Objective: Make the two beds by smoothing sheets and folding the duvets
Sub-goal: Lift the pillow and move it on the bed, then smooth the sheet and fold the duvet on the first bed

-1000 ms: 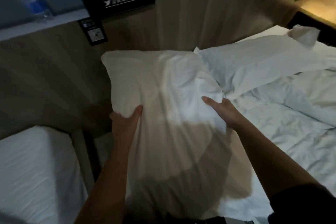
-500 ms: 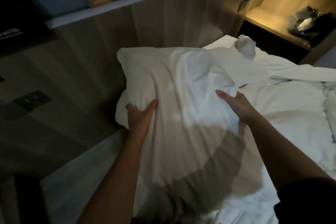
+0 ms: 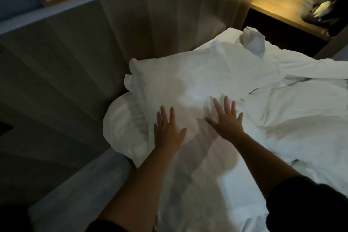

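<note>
head view: a white pillow (image 3: 184,88) lies at the head of the bed, against the wooden headboard (image 3: 116,43), its case creased and loose, one corner sticking up at the far left. the left hand (image 3: 167,133) rests flat on its near edge with fingers spread, gripping nothing. the right hand (image 3: 226,120) lies flat too, fingers fanned, on the pillow's near right part. a second pillow (image 3: 120,128) bulges out underneath at the left. a rumpled white duvet (image 3: 293,111) covers the bed to the right, heaped in soft folds. a lit wooden nightstand (image 3: 282,15) sits beyond.
</note>
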Demonstrator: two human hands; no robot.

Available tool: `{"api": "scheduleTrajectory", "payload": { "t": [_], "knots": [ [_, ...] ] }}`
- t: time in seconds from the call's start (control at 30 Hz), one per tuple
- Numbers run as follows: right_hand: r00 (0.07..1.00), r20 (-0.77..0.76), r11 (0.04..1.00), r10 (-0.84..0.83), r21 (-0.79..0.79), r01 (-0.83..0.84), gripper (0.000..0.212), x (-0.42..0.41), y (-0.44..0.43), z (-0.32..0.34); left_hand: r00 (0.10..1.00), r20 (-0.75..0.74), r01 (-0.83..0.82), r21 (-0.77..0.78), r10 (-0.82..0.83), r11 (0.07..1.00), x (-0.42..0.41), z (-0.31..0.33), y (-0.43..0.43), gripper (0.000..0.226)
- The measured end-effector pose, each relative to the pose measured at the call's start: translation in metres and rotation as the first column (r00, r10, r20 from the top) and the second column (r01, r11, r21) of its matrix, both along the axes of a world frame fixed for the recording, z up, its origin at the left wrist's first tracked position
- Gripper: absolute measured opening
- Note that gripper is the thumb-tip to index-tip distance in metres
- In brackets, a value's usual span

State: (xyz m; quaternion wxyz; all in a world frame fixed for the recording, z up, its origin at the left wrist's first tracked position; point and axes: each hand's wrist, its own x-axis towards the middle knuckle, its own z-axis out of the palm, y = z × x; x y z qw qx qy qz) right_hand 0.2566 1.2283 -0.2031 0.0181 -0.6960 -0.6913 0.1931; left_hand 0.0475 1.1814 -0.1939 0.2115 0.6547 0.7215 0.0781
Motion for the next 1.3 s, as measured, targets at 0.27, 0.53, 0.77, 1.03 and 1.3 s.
{"api": "scheduleTrajectory", "payload": {
  "t": [0.27, 0.53, 0.77, 1.03, 1.3],
  "knots": [
    [0.982, 0.184, 0.989, -0.042, -0.133, 0.067, 0.082, -0.019, 0.017, -0.079, 0.943, -0.272, 0.185, -0.042, -0.189, 0.982, -0.016, -0.083, 0.029, 0.081],
    [0.968, 0.217, 0.992, -0.125, 0.045, 0.118, 0.079, -0.066, -0.028, -0.048, 0.962, -0.272, -0.046, -0.176, -0.004, 0.983, -0.073, -0.054, -0.019, 0.083],
    [0.91, 0.219, 0.928, 0.353, 0.038, -0.37, 0.075, -0.208, -0.096, -0.012, 0.927, -0.348, -0.152, -0.004, 0.141, 0.988, -0.171, 0.017, -0.108, 0.079],
    [0.659, 0.179, 0.667, 0.731, 0.02, -0.745, 0.073, -0.4, -0.222, 0.025, 0.771, -0.373, -0.53, 0.074, 0.516, 0.845, -0.328, 0.041, -0.303, 0.073],
    [0.355, 0.135, 0.351, 0.925, 0.053, -0.935, 0.072, -0.587, -0.404, 0.038, 0.523, -0.402, -0.817, 0.014, 0.751, 0.576, -0.463, 0.041, -0.543, 0.074]
  ]
}}
